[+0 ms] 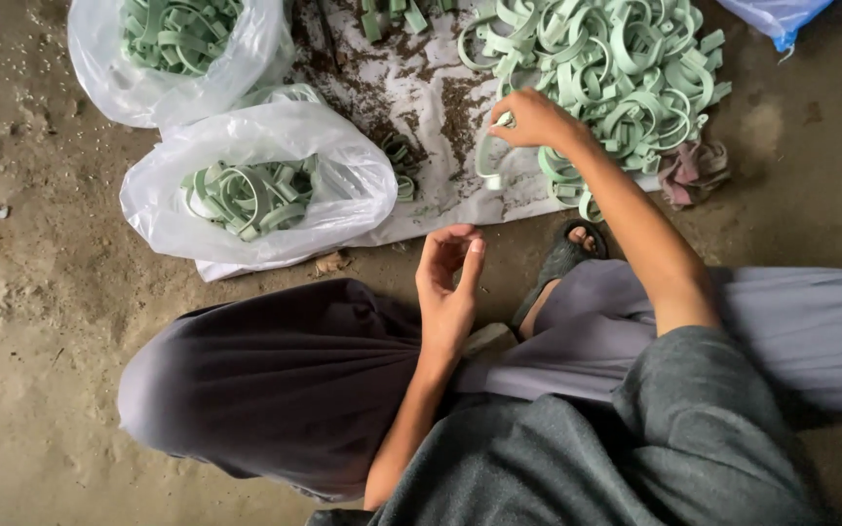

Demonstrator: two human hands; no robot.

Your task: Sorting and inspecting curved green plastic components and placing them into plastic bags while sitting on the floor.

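A big heap of pale green plastic clamp rings [606, 68] lies on a white sheet [411, 97] on the ground. My right hand [530, 119] reaches into the heap's left edge and pinches one green ring [487, 161] that hangs down from its fingers. My left hand [447, 282] hovers above my knee, palm up, fingers curled and apart, with nothing in it. A clear plastic bag [343, 170] holding several green rings lies just left of my left hand.
A second clear bag [129, 78] of green rings sits at the top left. A blue-and-white bag corner [777, 18] shows at the top right. A pinkish rag [694, 170] lies by the heap. My sandalled foot [562, 263] rests near the sheet's edge. Dirty concrete floor surrounds everything.
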